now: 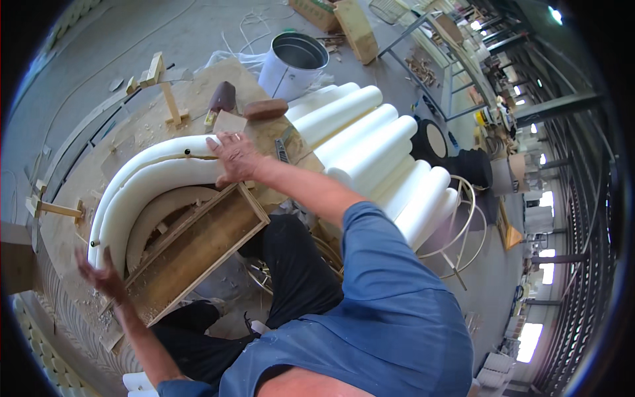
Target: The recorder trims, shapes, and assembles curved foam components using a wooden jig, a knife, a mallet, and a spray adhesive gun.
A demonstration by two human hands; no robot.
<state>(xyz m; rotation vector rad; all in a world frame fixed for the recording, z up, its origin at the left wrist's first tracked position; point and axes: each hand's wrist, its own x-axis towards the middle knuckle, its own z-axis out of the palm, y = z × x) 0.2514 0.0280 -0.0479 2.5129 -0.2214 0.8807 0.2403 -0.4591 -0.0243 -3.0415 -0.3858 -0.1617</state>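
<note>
My right hand [233,156] lies flat, fingers spread, on the curved white foam tubes [149,173] bent around the wooden form [73,198]; my left hand [99,274] hovers open, fingers apart, near their lower end beside the wooden box [198,248]. I judge that easing pressure could let the bent foam spring out of its curve.

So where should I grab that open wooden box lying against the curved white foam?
Take the wooden box by its long side walls, one hand on each, coming from above. It lies tilted with its open face up, so the thin rims are exposed for the fingers to hook over. The left hand is already near its lower corner; the right hand rests on the curved white foam.
</note>
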